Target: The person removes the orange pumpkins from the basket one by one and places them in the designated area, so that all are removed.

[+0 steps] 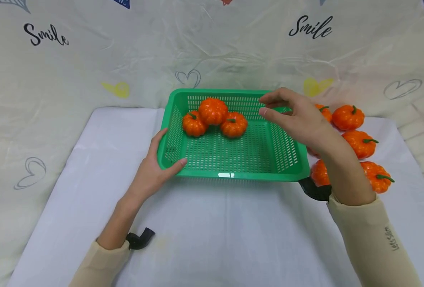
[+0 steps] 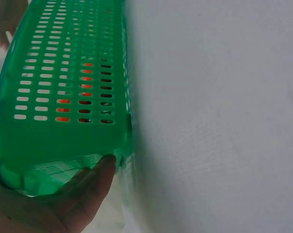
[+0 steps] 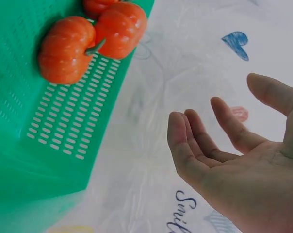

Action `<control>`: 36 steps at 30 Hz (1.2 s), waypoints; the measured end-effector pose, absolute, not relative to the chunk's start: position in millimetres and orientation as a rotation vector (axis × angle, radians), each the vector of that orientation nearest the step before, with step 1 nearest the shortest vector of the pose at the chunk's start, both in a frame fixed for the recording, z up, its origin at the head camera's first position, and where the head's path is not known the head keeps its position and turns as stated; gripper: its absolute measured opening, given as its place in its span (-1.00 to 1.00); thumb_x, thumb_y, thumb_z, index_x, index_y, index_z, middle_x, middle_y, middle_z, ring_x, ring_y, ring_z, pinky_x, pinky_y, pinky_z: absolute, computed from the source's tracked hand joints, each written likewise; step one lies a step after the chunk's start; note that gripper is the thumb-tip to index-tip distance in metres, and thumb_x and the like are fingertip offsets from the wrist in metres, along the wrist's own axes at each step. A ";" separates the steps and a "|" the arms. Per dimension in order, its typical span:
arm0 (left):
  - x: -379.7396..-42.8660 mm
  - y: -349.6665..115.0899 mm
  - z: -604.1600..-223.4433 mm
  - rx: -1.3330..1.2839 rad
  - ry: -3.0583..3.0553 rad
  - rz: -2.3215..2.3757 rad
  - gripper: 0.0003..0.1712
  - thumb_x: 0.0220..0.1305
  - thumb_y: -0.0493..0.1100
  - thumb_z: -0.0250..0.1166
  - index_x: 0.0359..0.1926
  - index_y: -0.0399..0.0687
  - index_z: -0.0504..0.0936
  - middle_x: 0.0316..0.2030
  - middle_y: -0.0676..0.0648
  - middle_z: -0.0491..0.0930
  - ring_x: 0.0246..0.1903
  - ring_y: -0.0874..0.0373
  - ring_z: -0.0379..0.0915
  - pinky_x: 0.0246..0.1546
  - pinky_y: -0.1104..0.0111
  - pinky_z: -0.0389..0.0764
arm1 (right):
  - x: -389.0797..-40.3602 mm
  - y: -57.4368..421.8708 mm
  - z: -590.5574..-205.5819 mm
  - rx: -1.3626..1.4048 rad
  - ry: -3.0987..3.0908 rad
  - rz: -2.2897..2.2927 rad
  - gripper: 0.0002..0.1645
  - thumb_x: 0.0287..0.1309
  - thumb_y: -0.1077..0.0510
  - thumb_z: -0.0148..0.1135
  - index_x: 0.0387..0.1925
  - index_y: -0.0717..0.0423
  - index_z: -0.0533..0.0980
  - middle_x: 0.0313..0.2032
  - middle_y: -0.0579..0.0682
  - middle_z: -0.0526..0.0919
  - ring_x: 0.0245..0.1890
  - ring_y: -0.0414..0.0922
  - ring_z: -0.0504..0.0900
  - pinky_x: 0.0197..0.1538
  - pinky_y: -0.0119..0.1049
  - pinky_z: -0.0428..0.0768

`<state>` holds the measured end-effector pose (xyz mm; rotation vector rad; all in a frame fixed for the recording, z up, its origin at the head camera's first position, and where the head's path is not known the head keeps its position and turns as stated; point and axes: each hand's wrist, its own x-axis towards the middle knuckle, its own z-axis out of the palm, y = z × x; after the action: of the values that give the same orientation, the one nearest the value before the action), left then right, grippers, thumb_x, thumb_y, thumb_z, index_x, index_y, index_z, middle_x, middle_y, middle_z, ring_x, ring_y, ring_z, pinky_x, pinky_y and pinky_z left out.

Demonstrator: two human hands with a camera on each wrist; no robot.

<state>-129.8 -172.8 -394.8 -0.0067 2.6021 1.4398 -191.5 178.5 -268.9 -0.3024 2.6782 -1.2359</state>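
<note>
A green slotted plastic basket stands on the white-covered table. Three small orange pumpkins with green stems sit together at its back left. My left hand grips the basket's left end, thumb over the front rim; the left wrist view shows fingers against the end wall. Over the basket's right end hovers my right hand, its fingers loosely bent and holding nothing. In the right wrist view its palm is bare, apart from the pumpkins.
Several more orange pumpkins lie on the table to the right of the basket, partly hidden behind the right forearm. A pale printed sheet hangs behind the table. Black wrist mounts show at both wrists.
</note>
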 end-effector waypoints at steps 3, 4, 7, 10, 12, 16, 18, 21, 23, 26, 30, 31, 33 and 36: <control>-130.3 -173.0 -394.3 -0.002 2.607 1.435 0.10 0.29 0.34 0.36 0.61 0.69 -0.18 0.59 -0.11 0.16 0.41 -0.19 0.31 0.31 -0.23 0.46 | -193.3 175.8 -264.1 -0.339 2.704 -1.206 -0.40 0.47 -0.22 0.17 0.35 0.00 0.48 0.28 0.02 0.56 0.31 -0.01 0.50 0.39 0.15 0.47; -130.3 -173.1 -394.3 -0.002 2.607 1.433 0.10 0.29 0.34 0.36 0.61 0.69 -0.18 0.58 -0.12 0.17 0.40 -0.19 0.32 0.30 -0.22 0.47 | -194.5 174.9 -263.4 -0.346 2.708 -1.192 -0.40 0.47 -0.22 0.17 0.35 -0.01 0.48 0.28 0.02 0.57 0.30 -0.02 0.50 0.39 0.14 0.47; -130.6 -172.7 -394.2 -0.004 2.600 1.432 0.10 0.29 0.33 0.36 0.61 0.69 -0.18 0.57 -0.14 0.19 0.38 -0.20 0.33 0.29 -0.21 0.50 | -200.3 172.3 -263.5 -0.373 2.716 -1.165 -0.40 0.47 -0.21 0.17 0.35 0.00 0.48 0.28 0.03 0.57 0.30 -0.01 0.50 0.38 0.13 0.48; -131.4 -171.5 -394.4 -0.007 2.596 1.430 0.10 0.29 0.34 0.36 0.60 0.70 -0.18 0.57 -0.14 0.19 0.39 -0.20 0.34 0.29 -0.22 0.49 | -208.1 170.7 -265.9 -0.403 2.718 -1.163 -0.43 0.47 -0.18 0.18 0.32 0.03 0.49 0.26 0.05 0.58 0.30 0.00 0.50 0.38 0.12 0.47; -131.5 -170.9 -394.5 -0.012 2.592 1.428 0.10 0.28 0.34 0.37 0.60 0.71 -0.19 0.59 -0.13 0.17 0.40 -0.21 0.32 0.30 -0.23 0.48 | -213.6 169.6 -267.7 -0.416 2.717 -1.162 -0.45 0.47 -0.16 0.20 0.30 0.05 0.50 0.25 0.07 0.59 0.30 0.02 0.50 0.38 0.11 0.45; -131.1 -170.4 -394.1 -0.017 2.584 1.423 0.11 0.28 0.35 0.37 0.60 0.72 -0.20 0.61 -0.12 0.14 0.43 -0.23 0.30 0.32 -0.25 0.45 | -224.8 166.7 -271.8 -0.423 2.699 -1.146 -0.45 0.45 -0.13 0.24 0.30 0.08 0.51 0.26 0.11 0.59 0.31 0.05 0.50 0.36 0.11 0.44; -130.5 -170.8 -393.9 -0.019 2.592 1.423 0.11 0.27 0.35 0.37 0.60 0.72 -0.19 0.61 -0.12 0.14 0.43 -0.22 0.30 0.32 -0.25 0.44 | -230.9 163.9 -274.1 -0.444 2.690 -1.125 -0.44 0.44 -0.12 0.25 0.30 0.10 0.51 0.27 0.11 0.59 0.32 0.05 0.50 0.37 0.10 0.43; -128.6 -171.4 -395.1 -0.022 2.603 1.425 0.10 0.28 0.35 0.37 0.60 0.71 -0.18 0.60 -0.12 0.15 0.42 -0.21 0.31 0.32 -0.24 0.44 | -239.5 158.4 -279.6 -0.481 2.656 -1.116 -0.46 0.43 -0.08 0.28 0.28 0.13 0.52 0.26 0.13 0.58 0.31 0.06 0.50 0.39 0.09 0.42; -127.1 -171.6 -395.6 -0.026 2.600 1.426 0.10 0.28 0.35 0.37 0.60 0.71 -0.18 0.60 -0.11 0.14 0.42 -0.21 0.30 0.32 -0.24 0.44 | -243.5 154.6 -282.9 -0.492 2.633 -1.103 -0.47 0.43 -0.07 0.28 0.27 0.13 0.52 0.27 0.13 0.58 0.31 0.05 0.50 0.38 0.08 0.43; -124.5 -171.8 -396.4 -0.031 2.596 1.419 0.11 0.28 0.35 0.37 0.61 0.69 -0.19 0.61 -0.12 0.14 0.43 -0.21 0.30 0.33 -0.23 0.44 | -248.4 149.0 -289.5 -0.489 2.598 -1.097 -0.50 0.44 -0.03 0.29 0.26 0.13 0.53 0.27 0.14 0.58 0.30 0.05 0.50 0.38 0.06 0.44; -124.7 -172.4 -394.3 -0.027 2.609 1.420 0.11 0.28 0.35 0.37 0.61 0.69 -0.19 0.60 -0.13 0.15 0.42 -0.22 0.31 0.32 -0.24 0.44 | -256.4 142.6 -297.7 -0.501 2.587 -1.084 -0.52 0.45 0.02 0.28 0.25 0.19 0.53 0.26 0.20 0.57 0.30 0.08 0.50 0.40 0.06 0.43; -125.5 -172.5 -393.6 -0.026 2.610 1.420 0.11 0.28 0.35 0.37 0.61 0.69 -0.19 0.60 -0.14 0.15 0.41 -0.23 0.32 0.32 -0.24 0.44 | -258.5 141.7 -299.7 -0.496 2.582 -1.077 -0.51 0.45 0.02 0.27 0.26 0.20 0.52 0.27 0.21 0.56 0.30 0.09 0.50 0.41 0.07 0.42; -127.6 -172.3 -392.7 -0.019 2.609 1.423 0.11 0.28 0.34 0.37 0.61 0.68 -0.19 0.61 -0.13 0.14 0.42 -0.22 0.31 0.33 -0.24 0.44 | -262.9 140.4 -303.7 -0.485 2.570 -1.059 -0.50 0.44 0.02 0.28 0.27 0.20 0.51 0.28 0.20 0.55 0.32 0.10 0.48 0.44 0.08 0.40; -128.2 -173.1 -394.0 -0.017 2.605 1.427 0.11 0.28 0.34 0.37 0.61 0.68 -0.19 0.61 -0.11 0.12 0.43 -0.21 0.29 0.33 -0.24 0.43 | -267.4 137.4 -311.6 -0.465 2.535 -1.015 -0.45 0.43 -0.01 0.29 0.30 0.18 0.49 0.33 0.17 0.51 0.38 0.12 0.43 0.48 0.10 0.36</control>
<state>-128.2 -173.1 -394.0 -0.0167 2.6046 1.4275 -267.4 137.4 -311.6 -0.4652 2.5346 -1.0154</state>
